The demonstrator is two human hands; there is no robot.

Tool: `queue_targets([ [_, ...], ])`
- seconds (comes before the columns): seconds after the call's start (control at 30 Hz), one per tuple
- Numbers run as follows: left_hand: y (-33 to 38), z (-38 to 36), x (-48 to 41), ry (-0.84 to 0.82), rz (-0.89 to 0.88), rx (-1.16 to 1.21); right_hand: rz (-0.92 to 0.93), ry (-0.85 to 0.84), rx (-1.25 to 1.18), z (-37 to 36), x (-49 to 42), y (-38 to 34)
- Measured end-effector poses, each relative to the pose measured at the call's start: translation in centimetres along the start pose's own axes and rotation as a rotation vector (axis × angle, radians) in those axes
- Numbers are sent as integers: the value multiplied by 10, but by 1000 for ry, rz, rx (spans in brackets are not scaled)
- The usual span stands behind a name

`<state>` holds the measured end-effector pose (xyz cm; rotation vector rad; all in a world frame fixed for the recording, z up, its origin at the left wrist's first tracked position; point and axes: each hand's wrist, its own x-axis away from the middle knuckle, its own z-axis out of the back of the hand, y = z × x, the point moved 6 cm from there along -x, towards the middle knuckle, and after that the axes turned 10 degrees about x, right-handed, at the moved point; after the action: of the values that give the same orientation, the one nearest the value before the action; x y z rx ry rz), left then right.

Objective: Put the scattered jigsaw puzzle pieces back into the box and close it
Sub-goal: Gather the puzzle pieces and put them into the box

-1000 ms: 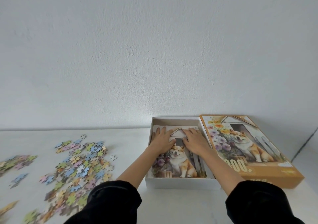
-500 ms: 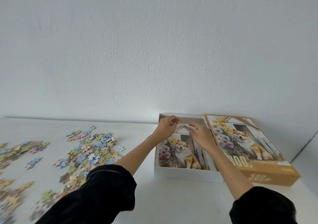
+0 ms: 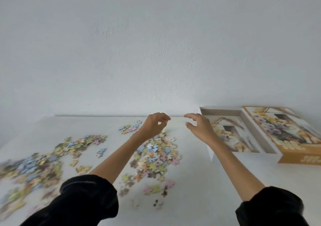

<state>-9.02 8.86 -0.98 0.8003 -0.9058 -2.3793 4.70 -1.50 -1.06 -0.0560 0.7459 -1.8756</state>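
Note:
Many pastel jigsaw pieces lie scattered on the white table: a dense pile (image 3: pixel 155 156) in the middle and a wider spread (image 3: pixel 40 163) at the left. The open white box (image 3: pixel 271 149) stands at the right with a dog picture sheet (image 3: pixel 231 135) lying inside. Its orange lid (image 3: pixel 295 133) lies face up beside it on the right. My left hand (image 3: pixel 153 126) hovers above the far end of the middle pile, fingers loosely curled, holding nothing. My right hand (image 3: pixel 199 126) hovers left of the box, fingers loosely bent, empty.
The white table (image 3: pixel 199 182) runs back to a plain white wall (image 3: pixel 156 52). A small cluster of pieces (image 3: pixel 129 129) lies near the table's far edge. A few stray pieces (image 3: pixel 156 205) sit close to me between my black sleeves.
Both hands have left the box and the picture sheet and moved left over the table. The view has swung left, so the box now sits at the right.

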Motion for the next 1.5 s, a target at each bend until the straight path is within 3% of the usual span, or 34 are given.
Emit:
queue_targets([
  [0.23, -67, 66, 66, -105, 3, -81, -9, -39, -36, -90, 33, -81],
  [0.47, -109, 84, 126, -147, 29, -108, 48, -46, 10, -136, 73, -118],
  [0.57, -114, 77, 142, -175, 26, -110, 47, 98, 43, -126, 83, -112],
  [0.67, -118, 78, 143, -154, 20, -146, -88, 164, 181, -109, 86, -82],
  [0.77, -126, 77, 144, -152, 38, -186, -274, 27, 264, -101, 88, -41],
  [0.83, -130, 76, 144, -164, 49, -197, -292, -66, 255, -104, 92, -31],
  [1.03, -132, 76, 142, -160, 31, -204, -103, -276, 313, -131, 105, -64],
  [1.17, -132, 75, 142, -159, 19, -207, 38, -306, 349, -146, 120, -87],
  [1.23, -132, 74, 143, -157, 21, -204, 59, -269, 286, -146, 122, -92],
  [1.4, -135, 74, 142, -151, 12, -202, -60, 42, 35, -120, 87, -83],
  [1.5, -138, 75, 141, -142, 7, -189, -143, 45, 41, -112, 56, -55],
])
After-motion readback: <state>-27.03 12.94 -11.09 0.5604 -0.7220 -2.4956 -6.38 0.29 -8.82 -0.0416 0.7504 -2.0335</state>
